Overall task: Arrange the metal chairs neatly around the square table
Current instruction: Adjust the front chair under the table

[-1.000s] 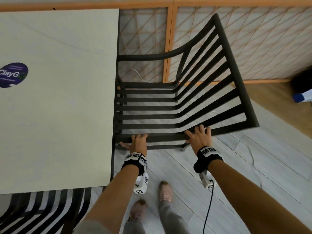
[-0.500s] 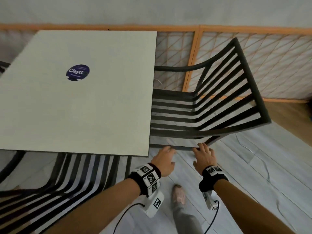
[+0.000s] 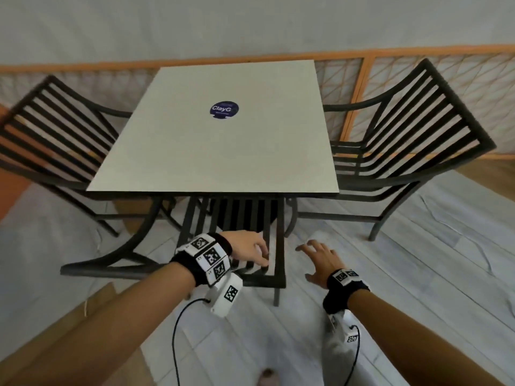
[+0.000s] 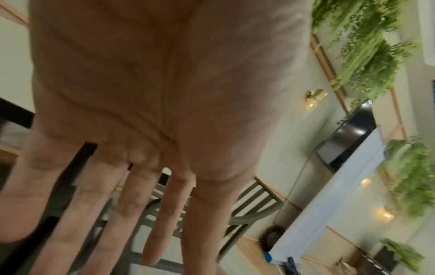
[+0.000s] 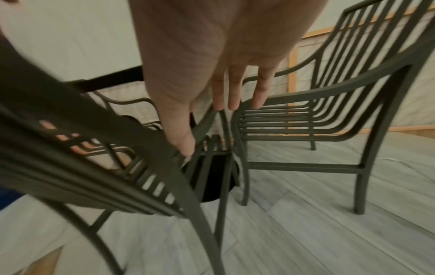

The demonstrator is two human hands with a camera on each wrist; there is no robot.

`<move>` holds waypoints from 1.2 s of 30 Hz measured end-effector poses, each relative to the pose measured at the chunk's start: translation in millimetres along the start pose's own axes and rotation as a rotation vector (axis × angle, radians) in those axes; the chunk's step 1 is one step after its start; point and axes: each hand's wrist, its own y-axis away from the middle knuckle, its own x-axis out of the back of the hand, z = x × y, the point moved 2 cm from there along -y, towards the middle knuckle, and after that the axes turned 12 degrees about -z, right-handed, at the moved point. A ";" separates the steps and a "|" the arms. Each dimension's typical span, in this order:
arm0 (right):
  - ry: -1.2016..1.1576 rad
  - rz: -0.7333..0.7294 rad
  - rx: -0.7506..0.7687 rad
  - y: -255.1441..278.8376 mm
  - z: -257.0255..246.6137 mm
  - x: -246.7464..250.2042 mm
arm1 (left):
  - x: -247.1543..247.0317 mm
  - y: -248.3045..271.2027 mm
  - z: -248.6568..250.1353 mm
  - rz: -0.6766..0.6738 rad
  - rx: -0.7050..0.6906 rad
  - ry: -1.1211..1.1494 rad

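Observation:
The square white-topped table point(image 3: 223, 151) stands in the middle, with a black slatted metal chair on three sides. The left chair point(image 3: 50, 129) and the right chair point(image 3: 418, 129) face the table. The near chair point(image 3: 277, 246) is tucked under the front edge, its back towards me. My left hand point(image 3: 252, 252) hovers over the top of that chair's back with fingers straight and spread point(image 4: 153, 214); I cannot tell if it touches. My right hand point(image 3: 317, 257) hangs open over the floor just right of the near chair point(image 5: 141, 167), holding nothing.
A wooden lattice fence point(image 3: 390, 76) runs behind the table. Flat cardboard point(image 3: 69, 330) lies on the floor at the lower left. Grey plank floor point(image 3: 404, 274) spreads to the right. Wrist-camera cables hang below both forearms.
Both hands have come off the right chair's side rail. I have turned to the table's front, and the hands now hang over and beside the near chair's back.

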 end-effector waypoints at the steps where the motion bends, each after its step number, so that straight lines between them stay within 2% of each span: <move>1: 0.005 -0.019 0.049 5.1 -16.9 -3.4 | -7.6 10.6 -17.5 -0.016 0.032 0.019; 5: -0.037 -0.029 0.288 27.8 -66.6 -0.5 | -32.4 46.9 -83.8 -0.033 0.167 0.108; 9: -0.114 0.043 0.434 46.4 -98.9 13.0 | -49.7 61.0 -143.6 0.117 0.252 0.160; 11: -0.046 0.049 0.400 50.1 -114.7 16.7 | -60.8 61.5 -161.3 0.229 0.287 0.167; 15: 0.159 0.050 0.314 49.2 -135.9 9.4 | -76.7 51.8 -170.3 0.461 0.351 0.024; 20: 0.125 0.085 0.299 52.2 -132.6 7.2 | -89.7 41.5 -170.1 0.597 0.349 0.038; 29: 0.138 0.107 0.286 64.5 -123.8 -4.7 | -108.2 30.6 -174.3 0.620 0.301 0.081; 36: 0.106 0.118 0.292 57.2 -127.8 6.7 | -93.5 27.7 -172.1 0.589 0.370 0.060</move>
